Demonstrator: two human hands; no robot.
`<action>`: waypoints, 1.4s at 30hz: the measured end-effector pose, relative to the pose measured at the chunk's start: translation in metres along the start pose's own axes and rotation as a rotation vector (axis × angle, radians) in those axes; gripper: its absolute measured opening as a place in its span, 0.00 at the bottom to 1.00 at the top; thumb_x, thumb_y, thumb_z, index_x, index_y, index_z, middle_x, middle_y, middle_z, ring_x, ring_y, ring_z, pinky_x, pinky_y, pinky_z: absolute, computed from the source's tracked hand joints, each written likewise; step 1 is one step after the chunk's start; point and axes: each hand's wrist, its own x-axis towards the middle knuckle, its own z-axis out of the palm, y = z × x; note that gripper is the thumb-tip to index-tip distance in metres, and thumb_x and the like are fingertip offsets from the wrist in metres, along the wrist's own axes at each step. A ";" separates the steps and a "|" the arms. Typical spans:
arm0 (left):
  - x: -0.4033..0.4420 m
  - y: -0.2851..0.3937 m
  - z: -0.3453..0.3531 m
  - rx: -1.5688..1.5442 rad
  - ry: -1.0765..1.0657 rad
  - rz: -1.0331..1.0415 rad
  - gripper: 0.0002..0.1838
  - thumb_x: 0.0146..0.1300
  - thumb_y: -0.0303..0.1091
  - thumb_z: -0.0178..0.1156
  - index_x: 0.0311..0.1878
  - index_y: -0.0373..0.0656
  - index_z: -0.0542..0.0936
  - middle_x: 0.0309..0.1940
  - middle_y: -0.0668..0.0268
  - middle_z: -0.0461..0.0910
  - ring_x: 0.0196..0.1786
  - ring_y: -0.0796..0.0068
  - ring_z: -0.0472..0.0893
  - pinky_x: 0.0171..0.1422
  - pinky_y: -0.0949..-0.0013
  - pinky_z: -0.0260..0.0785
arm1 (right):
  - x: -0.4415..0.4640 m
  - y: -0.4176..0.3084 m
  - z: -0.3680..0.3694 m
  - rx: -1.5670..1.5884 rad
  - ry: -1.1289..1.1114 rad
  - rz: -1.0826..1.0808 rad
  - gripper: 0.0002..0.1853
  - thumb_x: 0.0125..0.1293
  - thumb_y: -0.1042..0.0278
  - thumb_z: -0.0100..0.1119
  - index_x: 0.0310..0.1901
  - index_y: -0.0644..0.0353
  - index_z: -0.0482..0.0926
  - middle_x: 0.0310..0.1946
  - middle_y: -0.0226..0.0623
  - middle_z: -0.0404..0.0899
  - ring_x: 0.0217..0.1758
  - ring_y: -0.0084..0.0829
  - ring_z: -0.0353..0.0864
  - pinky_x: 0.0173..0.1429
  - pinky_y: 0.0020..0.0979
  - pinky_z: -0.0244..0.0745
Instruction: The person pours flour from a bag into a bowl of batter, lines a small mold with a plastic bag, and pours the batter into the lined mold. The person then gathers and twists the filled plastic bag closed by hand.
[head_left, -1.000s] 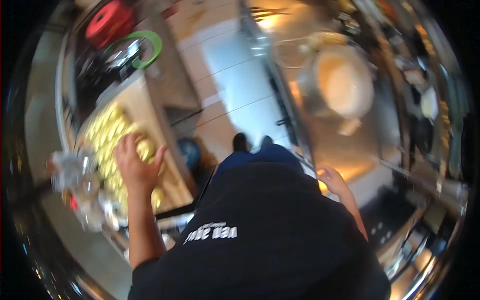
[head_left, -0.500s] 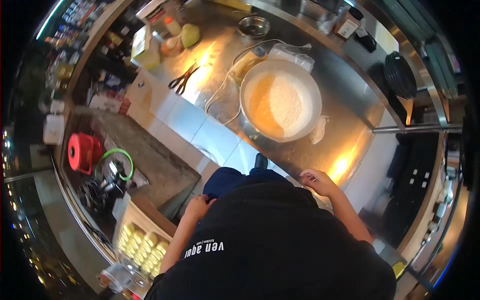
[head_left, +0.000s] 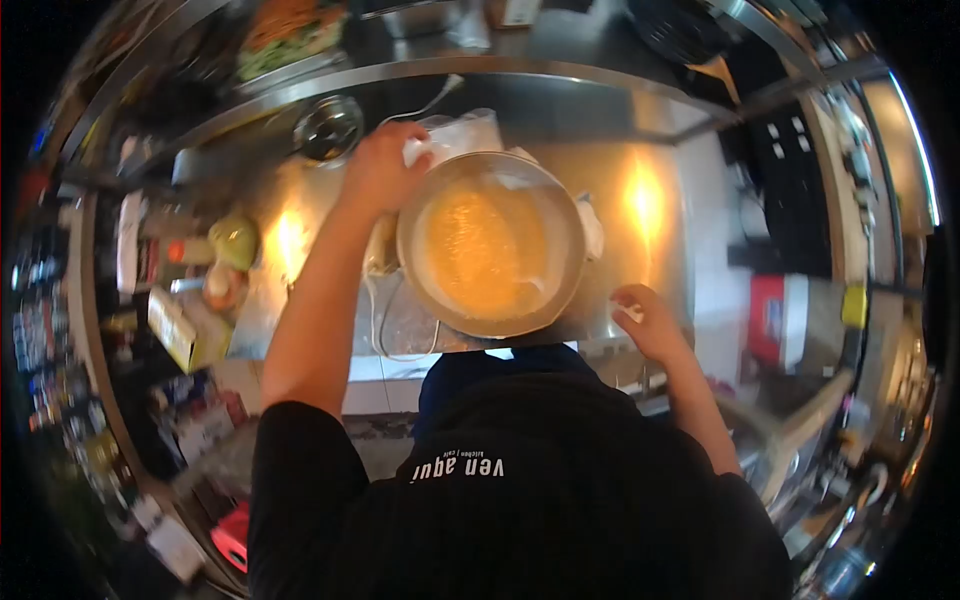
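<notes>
A large round pan (head_left: 408, 255) stands on the steel counter in front of me, a broad orange-yellow patch over its pale contents. My left hand (head_left: 385, 165) is stretched out past the pan's far left rim, thumb and fingers apart, beside a clear-white plastic bag (head_left: 468, 135). Whether the fingertips touch the bag is unclear. To the right of the pan and nearer my body, my right hand (head_left: 645, 322) is curled. A small whitish bit shows at its fingers, too small to name. A crumpled pale cloth or bag (head_left: 590, 228) lies against the pan's right side.
A metal bowl (head_left: 328, 130) sits at the back left, near a white cable (head_left: 375, 325) looping by the pan. Green and orange produce (head_left: 233, 243) and a yellow-white box (head_left: 172, 328) are on the left. A steel shelf edge (head_left: 400, 72) runs above the counter's back.
My view has turned to face the counter squarely. My left hand has gone from beside my body to the far left of the pan. My right hand stays low on the right.
</notes>
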 end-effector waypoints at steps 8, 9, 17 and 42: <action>0.104 -0.097 0.077 0.400 -0.177 -0.009 0.16 0.70 0.46 0.67 0.54 0.50 0.85 0.51 0.54 0.89 0.56 0.47 0.87 0.62 0.49 0.80 | 0.052 0.017 0.060 -0.022 0.222 0.014 0.20 0.64 0.72 0.70 0.58 0.57 0.83 0.53 0.45 0.85 0.57 0.44 0.86 0.61 0.43 0.81; 0.109 -0.098 0.074 0.356 -0.107 -0.083 0.11 0.70 0.44 0.66 0.50 0.50 0.87 0.45 0.55 0.90 0.51 0.46 0.89 0.57 0.48 0.82 | 0.066 0.018 0.060 0.031 0.259 0.055 0.20 0.64 0.73 0.69 0.58 0.57 0.83 0.53 0.45 0.85 0.57 0.45 0.86 0.62 0.44 0.81; 0.102 -0.121 0.048 0.232 0.003 -0.153 0.13 0.69 0.42 0.68 0.51 0.48 0.87 0.45 0.55 0.91 0.52 0.49 0.90 0.57 0.51 0.82 | 0.175 0.025 0.049 0.168 0.360 -0.028 0.21 0.64 0.72 0.71 0.60 0.56 0.84 0.53 0.44 0.88 0.57 0.47 0.86 0.64 0.43 0.81; 0.180 0.069 0.033 0.524 0.307 -0.148 0.35 0.71 0.62 0.62 0.62 0.36 0.83 0.58 0.44 0.86 0.63 0.44 0.85 0.67 0.45 0.78 | 0.218 -0.026 0.012 0.318 0.299 -0.200 0.16 0.66 0.71 0.70 0.56 0.57 0.86 0.42 0.36 0.87 0.43 0.32 0.84 0.50 0.35 0.81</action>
